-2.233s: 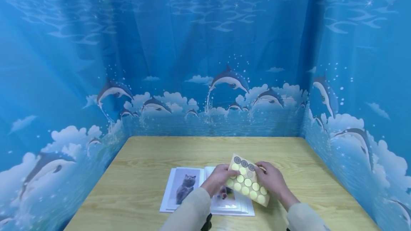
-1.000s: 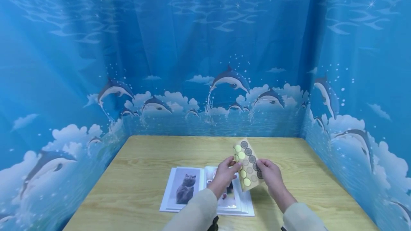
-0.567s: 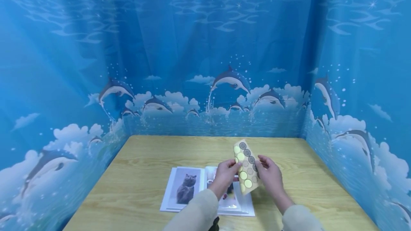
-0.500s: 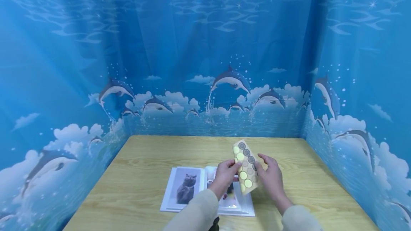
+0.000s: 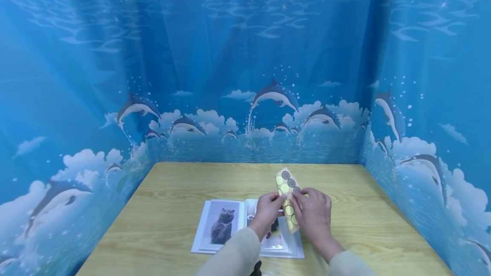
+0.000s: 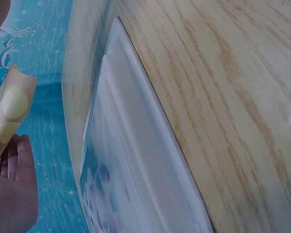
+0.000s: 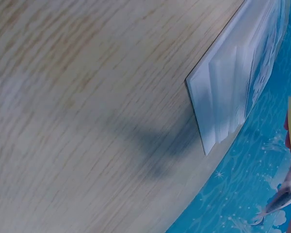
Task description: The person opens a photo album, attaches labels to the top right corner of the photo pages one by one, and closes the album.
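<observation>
A beige sheet of round stickers (image 5: pixel 284 181) is held up above the table, with dark-grey printed rounds down one side and pale yellow ones beside them. My left hand (image 5: pixel 267 208) grips its left edge, thumb on the front face. Over the sheet's lower right part lies my right hand (image 5: pixel 315 213), thumb and fingertips pinching at its face and covering several rounds. The left wrist view has the sheet (image 6: pixel 13 101) at the far left, close to curled fingers. Below the hands an open photo album (image 5: pixel 293 248) lies flat, partly hidden by the left forearm.
A grey cat photo (image 5: pixel 222 222) fills the album's left page. Around it stretches the light wooden table (image 5: pixel 165 208). A blue dolphin-print curtain (image 5: pixel 215 76) hangs behind and along both sides.
My right hand has moved left from the sheet's right edge onto its face, its raised index finger coming down. The sheet has shifted slightly left. The left hand stays nearly still.
</observation>
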`<state>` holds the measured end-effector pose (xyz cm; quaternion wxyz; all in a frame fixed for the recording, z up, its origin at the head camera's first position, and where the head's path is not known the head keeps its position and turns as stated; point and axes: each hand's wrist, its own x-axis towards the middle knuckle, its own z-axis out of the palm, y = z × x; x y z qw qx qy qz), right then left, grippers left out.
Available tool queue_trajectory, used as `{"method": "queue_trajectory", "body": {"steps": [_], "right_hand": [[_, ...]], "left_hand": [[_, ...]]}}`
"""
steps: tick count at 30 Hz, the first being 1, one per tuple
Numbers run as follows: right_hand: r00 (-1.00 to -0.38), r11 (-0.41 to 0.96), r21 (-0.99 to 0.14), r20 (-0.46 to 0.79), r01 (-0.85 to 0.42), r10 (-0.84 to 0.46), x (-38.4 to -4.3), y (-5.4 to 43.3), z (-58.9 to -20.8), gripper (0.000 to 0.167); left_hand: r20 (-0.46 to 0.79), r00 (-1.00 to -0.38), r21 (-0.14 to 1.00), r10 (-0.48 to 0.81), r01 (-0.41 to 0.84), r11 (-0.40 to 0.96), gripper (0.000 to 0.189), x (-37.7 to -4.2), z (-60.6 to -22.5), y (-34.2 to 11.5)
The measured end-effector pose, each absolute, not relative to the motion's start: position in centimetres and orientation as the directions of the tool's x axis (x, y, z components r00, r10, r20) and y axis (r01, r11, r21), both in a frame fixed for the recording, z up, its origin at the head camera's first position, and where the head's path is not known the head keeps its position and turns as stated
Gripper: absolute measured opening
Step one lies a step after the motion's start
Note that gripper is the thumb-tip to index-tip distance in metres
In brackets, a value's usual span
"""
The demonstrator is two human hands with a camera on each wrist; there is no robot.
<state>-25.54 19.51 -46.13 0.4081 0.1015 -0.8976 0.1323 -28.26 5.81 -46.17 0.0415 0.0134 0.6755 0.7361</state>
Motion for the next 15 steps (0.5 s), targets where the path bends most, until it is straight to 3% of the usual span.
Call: {"method": "queue_trajectory", "body": {"steps": [7, 15], "right_hand": [[-0.754, 0.941, -0.254, 0.656, -0.225, -0.003, -25.08, 18.85, -46.08, 0.030], [-0.867, 0.846, -0.506, 0.484, -0.168, 0.117, -25.18, 18.40, -46.04, 0.033]], "left_hand": [[-0.041, -0.994, 0.996, 0.103, -0.049, -0.069, 0.024, -28.02, -45.99, 5.53], [-0.061, -0.987, 0.993, 0.146, -0.075, -0.089, 0.020, -28.00, -46.16, 5.30]]}}
